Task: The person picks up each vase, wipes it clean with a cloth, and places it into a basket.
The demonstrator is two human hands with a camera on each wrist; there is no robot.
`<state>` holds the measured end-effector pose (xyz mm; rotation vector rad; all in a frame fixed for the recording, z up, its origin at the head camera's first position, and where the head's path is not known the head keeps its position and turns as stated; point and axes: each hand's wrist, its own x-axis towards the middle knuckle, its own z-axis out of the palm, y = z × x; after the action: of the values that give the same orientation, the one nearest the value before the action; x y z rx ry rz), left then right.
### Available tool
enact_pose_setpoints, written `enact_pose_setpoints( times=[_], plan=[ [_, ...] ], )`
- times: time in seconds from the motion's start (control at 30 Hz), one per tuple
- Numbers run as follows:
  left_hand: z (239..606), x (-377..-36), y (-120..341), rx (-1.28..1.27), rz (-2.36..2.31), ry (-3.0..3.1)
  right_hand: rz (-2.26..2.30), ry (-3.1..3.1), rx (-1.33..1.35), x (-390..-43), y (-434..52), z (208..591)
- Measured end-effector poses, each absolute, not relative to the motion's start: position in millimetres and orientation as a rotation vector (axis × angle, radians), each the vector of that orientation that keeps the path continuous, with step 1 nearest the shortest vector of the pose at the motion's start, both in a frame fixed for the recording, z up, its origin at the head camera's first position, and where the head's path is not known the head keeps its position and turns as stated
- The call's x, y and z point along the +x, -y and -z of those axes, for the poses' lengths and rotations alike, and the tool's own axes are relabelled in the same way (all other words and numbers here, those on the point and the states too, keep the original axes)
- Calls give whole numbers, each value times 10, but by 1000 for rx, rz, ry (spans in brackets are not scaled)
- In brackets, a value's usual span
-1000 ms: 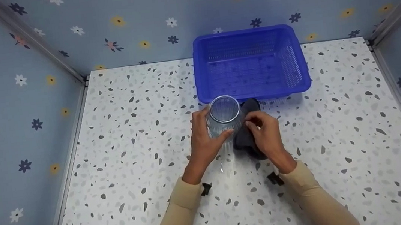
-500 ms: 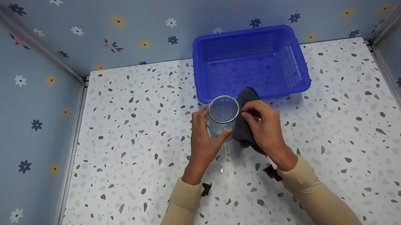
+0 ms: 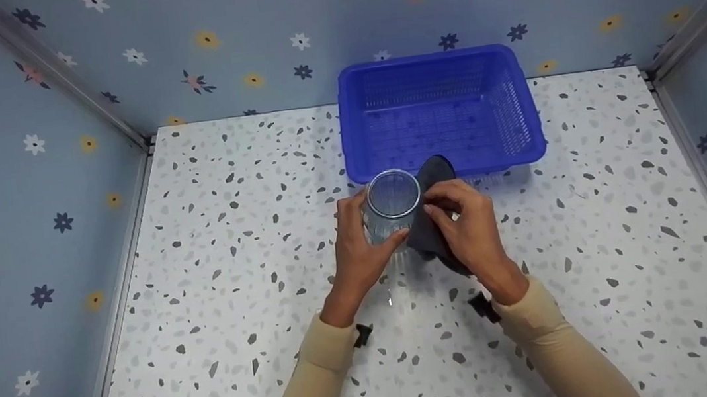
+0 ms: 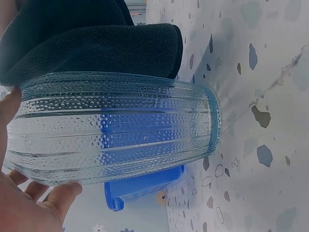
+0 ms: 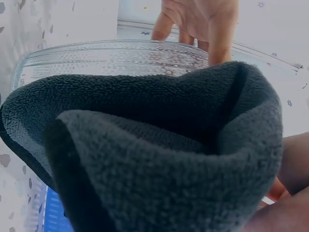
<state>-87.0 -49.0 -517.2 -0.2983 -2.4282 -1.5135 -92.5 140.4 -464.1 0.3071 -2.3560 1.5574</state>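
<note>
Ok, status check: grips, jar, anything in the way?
Left grip around glass jar, jar upright. Right grip pinching dark cloth beside it. Blue basket behind jar, nothing visibly blocking.

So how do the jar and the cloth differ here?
The jar is clear, ribbed glass; the cloth is dark grey and fuzzy. The jar stands upright, mouth up, while the cloth is folded over. The left hand holds the jar, the right hand the cloth. Both are in hand.

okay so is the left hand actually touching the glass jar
Touching. The left wrist view shows the left hand gripping the glass jar, its thumb and fingers against opposite sides.
</note>
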Motion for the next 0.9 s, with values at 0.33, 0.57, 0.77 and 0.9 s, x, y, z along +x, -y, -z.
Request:
enact_pose_setpoints(
  times=[0.33, 0.57, 0.77, 0.9],
  plan=[
    [5180, -869, 499, -318, 1496, 2422, -1439, 2404, 267, -927, -1418, 4722],
    [5180, -871, 502, -328, 1500, 2410, -1503, 2396, 230, -924, -1462, 4881],
    [5186, -873, 500, -338, 1506, 2396, -1517, 2430, 177, -936, -1464, 5122],
    [5186, -875, 497, -333, 1515, 2403, -1492, 2506, 155, -960, -1454, 5364]
  ],
)
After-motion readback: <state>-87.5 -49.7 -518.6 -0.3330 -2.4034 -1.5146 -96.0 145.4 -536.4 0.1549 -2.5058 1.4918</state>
